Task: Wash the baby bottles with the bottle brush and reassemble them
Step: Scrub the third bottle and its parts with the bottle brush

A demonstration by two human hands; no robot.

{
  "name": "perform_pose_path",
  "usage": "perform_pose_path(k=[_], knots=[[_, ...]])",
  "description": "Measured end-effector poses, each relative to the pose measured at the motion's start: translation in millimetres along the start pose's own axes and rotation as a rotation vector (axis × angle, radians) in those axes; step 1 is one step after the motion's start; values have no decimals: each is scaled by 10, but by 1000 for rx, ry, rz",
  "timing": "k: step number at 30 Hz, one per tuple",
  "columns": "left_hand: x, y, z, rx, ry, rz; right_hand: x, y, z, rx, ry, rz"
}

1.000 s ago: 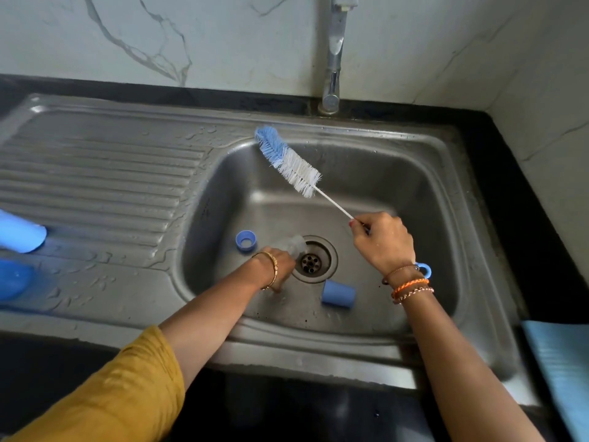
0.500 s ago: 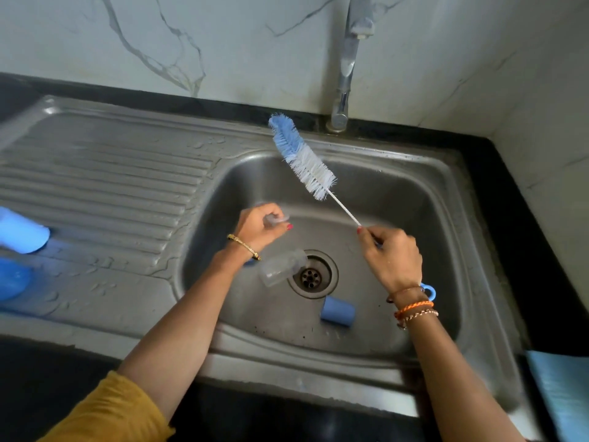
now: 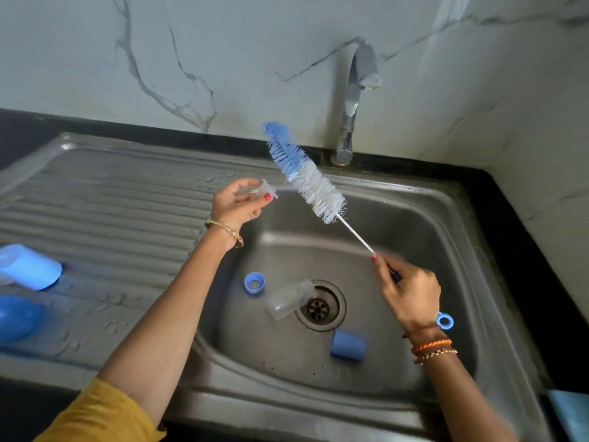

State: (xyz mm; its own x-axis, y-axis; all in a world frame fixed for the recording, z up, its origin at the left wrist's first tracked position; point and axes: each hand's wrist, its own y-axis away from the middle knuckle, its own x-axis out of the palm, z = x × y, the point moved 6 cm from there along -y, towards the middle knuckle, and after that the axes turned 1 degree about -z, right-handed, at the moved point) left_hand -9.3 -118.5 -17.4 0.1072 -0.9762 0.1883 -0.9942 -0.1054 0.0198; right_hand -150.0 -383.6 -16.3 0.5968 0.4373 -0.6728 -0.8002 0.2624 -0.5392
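Sink (image 3: pixel 446 218): steel, with a basin on the right and a ribbed draining board (image 3: pixel 111 212) on the left
Basin floor: a clear bottle (image 3: pixel 288 299) lies on its side, touching the edge of the drain (image 3: pixel 320 306)
Left of the bottle: a blue ring (image 3: pixel 254 282)
Near side of the drain: a blue cap (image 3: pixel 347 344) on its side
Draining board, left edge: a light blue cup (image 3: pixel 30 266) on its side, and a darker blue thing (image 3: pixel 17 317) just beside it, cut off by the frame
Board surface: wet, with water drops

In the sink (image 3: pixel 446 218), a bottle (image 3: pixel 288 299) lies left of the drain (image 3: pixel 320 306).
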Motion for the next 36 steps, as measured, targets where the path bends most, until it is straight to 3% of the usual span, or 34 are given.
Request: perform_pose_path(k=[4, 7, 13, 20, 24, 28, 33, 36], knots=[[-223, -115, 69, -130, 358, -160, 22, 25, -21, -70, 54, 10], [-307, -252, 78, -203, 570, -129, 117, 50, -24, -151, 93, 71], [-344, -418, -187, -185, 388, -5, 108, 51, 48, -238, 113, 42], [-410, -571, -214, -132, 253, -184, 79, 72, 157, -335, 111, 15], [-250, -589, -237, -87, 103, -119, 56, 67, 221, -383, 122, 14], [-85, -543, -253, -99, 153, -111, 79, 46, 212, -315, 137, 25], [-32, -534, -408, -30, 214, -121, 162, 74, 219, -254, 119, 218], [-12, -515, -528, 32, 119, -81, 343, 102, 182, -20, -185, 519]])
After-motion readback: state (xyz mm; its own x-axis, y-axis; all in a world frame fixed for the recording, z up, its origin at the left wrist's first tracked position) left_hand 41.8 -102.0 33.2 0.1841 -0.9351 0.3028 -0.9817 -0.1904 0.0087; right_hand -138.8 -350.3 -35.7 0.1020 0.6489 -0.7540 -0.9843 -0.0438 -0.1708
